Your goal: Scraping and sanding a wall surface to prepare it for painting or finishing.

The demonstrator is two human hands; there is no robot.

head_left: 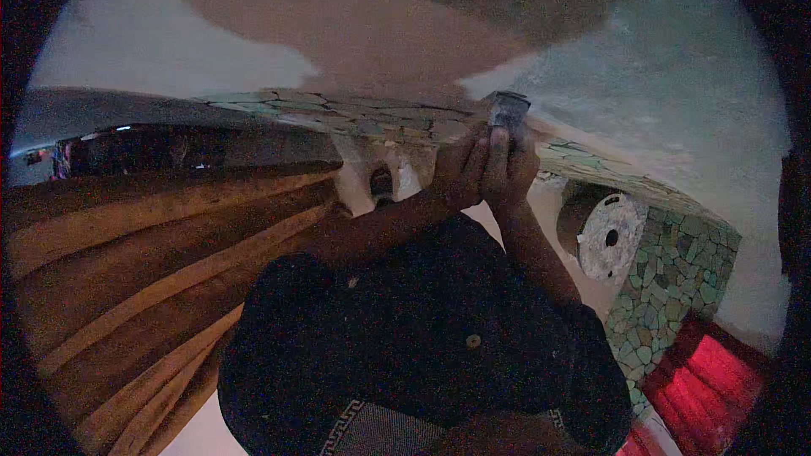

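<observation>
A small grey boxy object (508, 109) is held up against the mosaic-tiled ledge (372, 122), clasped between the left hand (460, 173) and right hand (509, 171), both closed round its lower part. A placing or fitting step is judged; steady pressure would be needed next. Its long axis cannot be told in the dim light.
</observation>
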